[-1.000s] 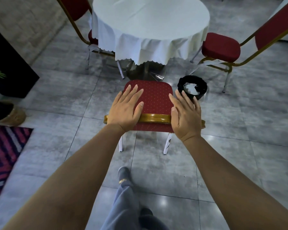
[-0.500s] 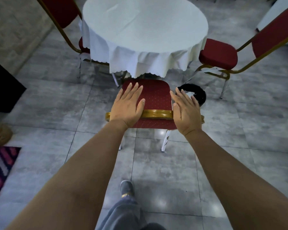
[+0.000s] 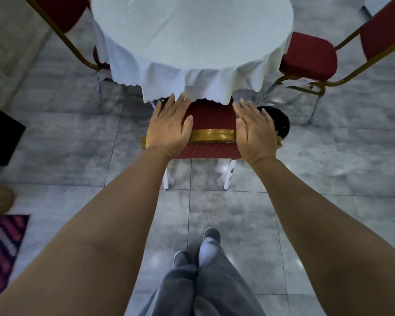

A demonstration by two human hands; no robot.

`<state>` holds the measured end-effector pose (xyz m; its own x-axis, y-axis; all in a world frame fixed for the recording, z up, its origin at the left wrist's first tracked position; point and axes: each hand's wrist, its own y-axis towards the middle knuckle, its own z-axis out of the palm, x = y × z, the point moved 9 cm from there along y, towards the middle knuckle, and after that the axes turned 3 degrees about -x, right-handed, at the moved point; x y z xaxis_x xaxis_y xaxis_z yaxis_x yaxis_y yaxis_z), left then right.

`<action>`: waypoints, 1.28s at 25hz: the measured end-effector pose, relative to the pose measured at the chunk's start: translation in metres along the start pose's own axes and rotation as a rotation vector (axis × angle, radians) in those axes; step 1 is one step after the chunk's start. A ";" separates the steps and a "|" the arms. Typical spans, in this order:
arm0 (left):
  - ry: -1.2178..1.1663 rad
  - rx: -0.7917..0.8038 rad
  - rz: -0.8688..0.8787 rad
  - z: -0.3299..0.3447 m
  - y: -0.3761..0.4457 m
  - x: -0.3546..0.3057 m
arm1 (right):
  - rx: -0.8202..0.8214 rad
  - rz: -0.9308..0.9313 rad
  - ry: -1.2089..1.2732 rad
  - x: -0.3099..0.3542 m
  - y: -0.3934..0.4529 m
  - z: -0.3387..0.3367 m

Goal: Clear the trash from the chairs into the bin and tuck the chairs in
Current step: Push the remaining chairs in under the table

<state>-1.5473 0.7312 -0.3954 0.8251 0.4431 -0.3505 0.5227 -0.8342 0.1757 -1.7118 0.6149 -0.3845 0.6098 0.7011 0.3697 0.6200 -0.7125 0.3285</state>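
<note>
Palms lie flat, fingers spread, gripping nothing — left hand (image 3: 168,128) and right hand (image 3: 254,131) on the red padded chair with gold top rail (image 3: 211,136), its seat under the white scalloped tablecloth (image 3: 192,53). Pushing crooked risks nudging the round black bin (image 3: 281,122) just beside it — or snagging the cloth.

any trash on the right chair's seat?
No. The right chair's red seat cushion shows bare, with no wrapper or paper lying on it.

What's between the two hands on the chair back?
Head view: between left hand and right hand lies bare gold rail and red chair padding, nothing else.
</note>
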 end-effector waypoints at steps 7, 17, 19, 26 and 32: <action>-0.008 0.016 -0.054 0.006 0.046 0.014 | 0.007 -0.016 -0.002 -0.005 0.049 0.016; -0.048 0.000 -0.100 0.009 0.083 0.018 | 0.034 -0.045 0.003 -0.012 0.087 0.027; -0.050 0.017 -0.105 0.009 0.085 0.019 | 0.044 -0.047 0.005 -0.013 0.090 0.028; -0.218 0.254 -0.171 0.023 0.090 0.022 | 0.144 -0.039 0.037 -0.014 0.092 0.033; -0.232 0.363 -0.120 0.032 0.115 -0.020 | 0.197 0.080 0.174 -0.044 0.092 0.024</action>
<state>-1.5106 0.6164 -0.3973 0.6716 0.4928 -0.5532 0.4680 -0.8611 -0.1989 -1.6704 0.5192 -0.3915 0.5777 0.6149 0.5368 0.6677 -0.7343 0.1226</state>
